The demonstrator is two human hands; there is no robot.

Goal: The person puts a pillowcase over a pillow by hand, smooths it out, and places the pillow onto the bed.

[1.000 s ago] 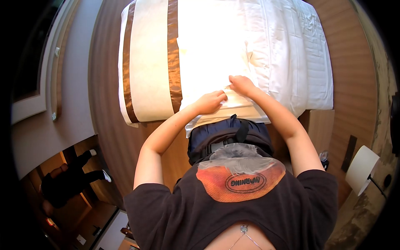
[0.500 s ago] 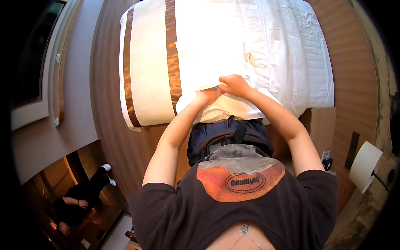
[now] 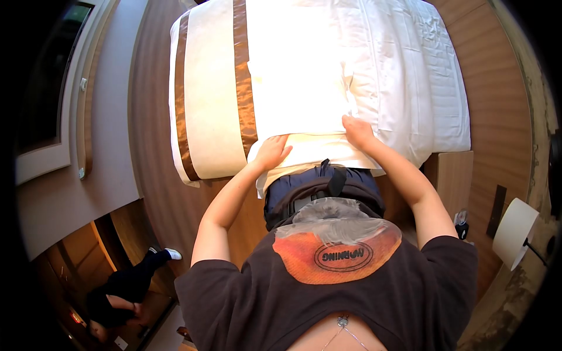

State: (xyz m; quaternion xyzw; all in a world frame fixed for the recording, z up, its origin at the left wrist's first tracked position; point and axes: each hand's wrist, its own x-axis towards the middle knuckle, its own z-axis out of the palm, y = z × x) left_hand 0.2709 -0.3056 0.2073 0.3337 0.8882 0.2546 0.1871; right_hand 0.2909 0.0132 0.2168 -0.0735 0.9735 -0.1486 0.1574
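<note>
A bright white cloth (image 3: 298,88) lies across the middle of the bed (image 3: 211,99), its surface washed out by glare. At its near edge, my left hand (image 3: 273,153) rests with the thumb held apart from the fingers, flat against the fabric. My right hand (image 3: 359,131) is closed at the right end of the same edge, the cloth pinched in its fingers. Between the hands the edge runs nearly straight, and a cream-toned layer of fabric (image 3: 316,153) hangs below it toward my waist.
A bed runner with brown satin bands (image 3: 244,76) crosses the bed's left part. Wrinkled white bedding (image 3: 404,76) covers the right. A wooden nightstand (image 3: 455,175) and a lampshade (image 3: 515,234) stand at right. Another person (image 3: 126,286) in dark clothes is at lower left.
My hands were together at the cloth's near edge; they have moved apart, left hand leftward and right hand rightward. The edge now lies straighter. The other person has shifted slightly.
</note>
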